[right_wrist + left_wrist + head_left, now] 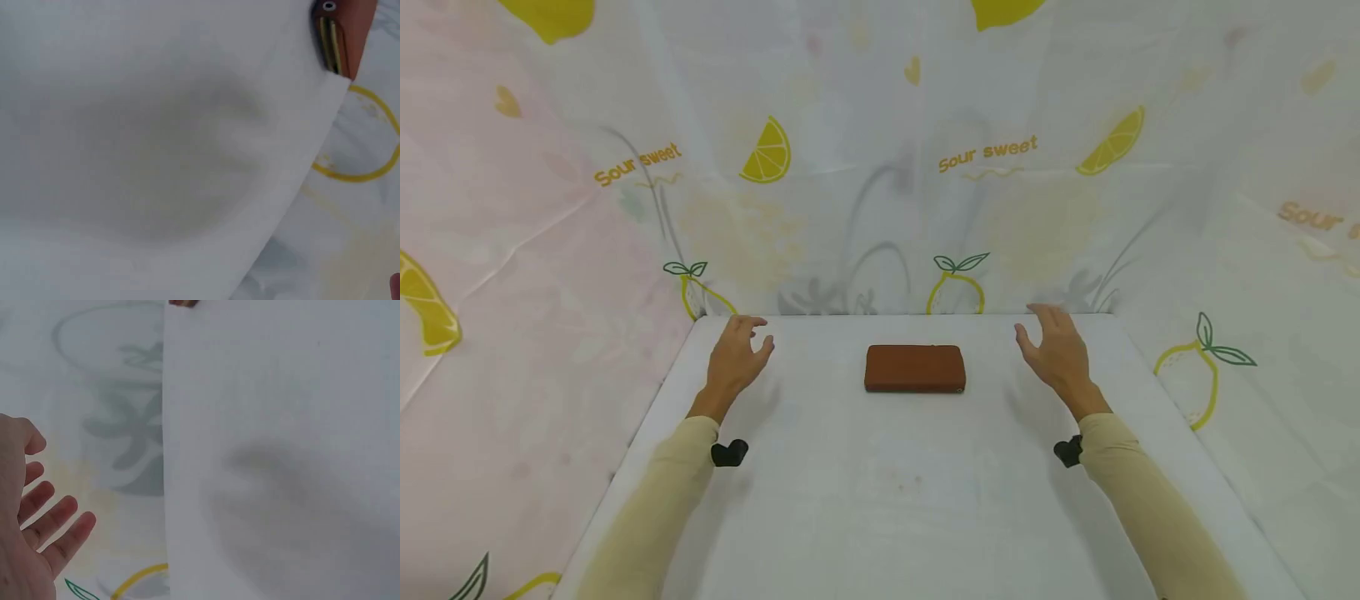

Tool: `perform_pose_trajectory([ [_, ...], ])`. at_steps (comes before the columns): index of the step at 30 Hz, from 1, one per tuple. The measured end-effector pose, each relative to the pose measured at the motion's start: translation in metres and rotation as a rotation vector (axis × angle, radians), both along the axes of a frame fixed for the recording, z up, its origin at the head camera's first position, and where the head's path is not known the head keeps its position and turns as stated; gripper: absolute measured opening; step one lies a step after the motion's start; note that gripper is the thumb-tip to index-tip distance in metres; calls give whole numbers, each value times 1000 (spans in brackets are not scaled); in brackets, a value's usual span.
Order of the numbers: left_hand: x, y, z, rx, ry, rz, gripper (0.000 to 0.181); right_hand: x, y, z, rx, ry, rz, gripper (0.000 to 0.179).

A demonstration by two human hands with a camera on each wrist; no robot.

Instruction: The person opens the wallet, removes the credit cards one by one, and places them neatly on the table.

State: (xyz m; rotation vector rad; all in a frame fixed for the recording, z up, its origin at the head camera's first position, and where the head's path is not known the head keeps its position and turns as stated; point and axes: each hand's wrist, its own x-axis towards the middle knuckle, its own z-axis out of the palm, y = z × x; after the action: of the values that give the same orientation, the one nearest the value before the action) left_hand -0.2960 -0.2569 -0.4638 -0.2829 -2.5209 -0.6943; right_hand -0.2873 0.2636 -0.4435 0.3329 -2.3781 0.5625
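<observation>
A brown wallet (914, 368) lies flat on the white table in the head view, its long side running left to right. To its left, my left hand (740, 354) hovers over the table with loosely bent fingers and nothing in them. My right hand (1056, 348) is held up on the other side, thumb and fingers spread apart, also holding nothing. In the left wrist view the left hand (37, 506) shows its palm and relaxed fingers. The right wrist view catches the wallet's end (340, 37) with its layered edge, and just a fingertip (395, 286) at the border.
The white table (895, 517) reaches back to a hanging cloth (865, 100) printed with lemons and lettering, which also covers both sides. Dark bands (730, 453) sit at the wrists over pale sleeves (655, 500). Both hands cast soft shadows on the tabletop.
</observation>
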Motion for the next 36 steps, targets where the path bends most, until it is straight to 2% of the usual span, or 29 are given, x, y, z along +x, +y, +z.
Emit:
perform_pose_trajectory([
  [4,-7,23,-5,95,-90,-25,30,-3,-20,-5,-113,-134,-2,43],
  [10,-15,54,-21,243,-193,-41,22,-12,-45,-19,-248,-341,13,46],
  [13,-19,70,-28,288,-247,-47,22,-19,-54,-26,-311,-433,17,46],
  [17,-24,89,-35,326,-327,-50,26,-26,-64,-35,-361,-552,0,46],
  [20,-27,101,-39,367,-413,-48,28,-29,-70,-40,-357,-614,-12,45],
  [23,-31,112,-41,399,-511,-38,29,-32,-75,-43,-346,-665,-20,44],
  [27,-37,123,-45,391,-612,-35,31,-35,-79,-46,-360,-749,-15,43],
  [32,-39,135,-51,393,-687,-35,33,-37,-81,-52,-415,-839,-9,42],
  [36,-38,145,-57,388,-708,-50,32,-36,-82,-57,-413,-861,-28,40],
])
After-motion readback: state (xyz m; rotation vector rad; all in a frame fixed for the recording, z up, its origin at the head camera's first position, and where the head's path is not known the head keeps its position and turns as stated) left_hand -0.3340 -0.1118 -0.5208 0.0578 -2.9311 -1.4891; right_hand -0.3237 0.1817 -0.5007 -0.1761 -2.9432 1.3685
